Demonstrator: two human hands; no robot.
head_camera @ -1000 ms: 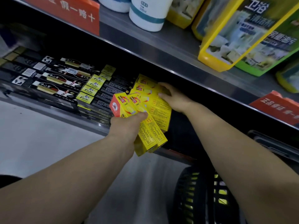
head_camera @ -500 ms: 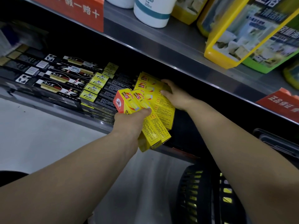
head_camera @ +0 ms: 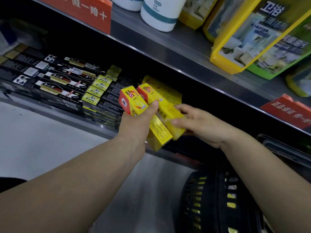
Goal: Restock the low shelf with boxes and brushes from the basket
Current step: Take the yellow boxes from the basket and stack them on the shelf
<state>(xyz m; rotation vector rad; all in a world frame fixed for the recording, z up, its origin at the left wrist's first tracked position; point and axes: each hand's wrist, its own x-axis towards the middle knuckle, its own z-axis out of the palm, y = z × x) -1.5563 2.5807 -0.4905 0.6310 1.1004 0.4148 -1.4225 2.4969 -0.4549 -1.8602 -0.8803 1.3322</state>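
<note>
Restocking looks midway: yellow boxes [head_camera: 165,95] already lie on the low shelf [head_camera: 55,111], left hand [head_camera: 136,121] grips two more at its front edge, right hand [head_camera: 200,125] pinches one of them, and the basket [head_camera: 217,202] waits below.

Low shelf [head_camera: 50,113] has the brush boxes [head_camera: 55,81] on the left, smaller cartons [head_camera: 97,91] right of those. Both hands hold boxes [head_camera: 159,115] just in front of that shelf. Basket [head_camera: 218,199] sits near, lower right. Bottle [head_camera: 159,14] on the shelf above.
</note>
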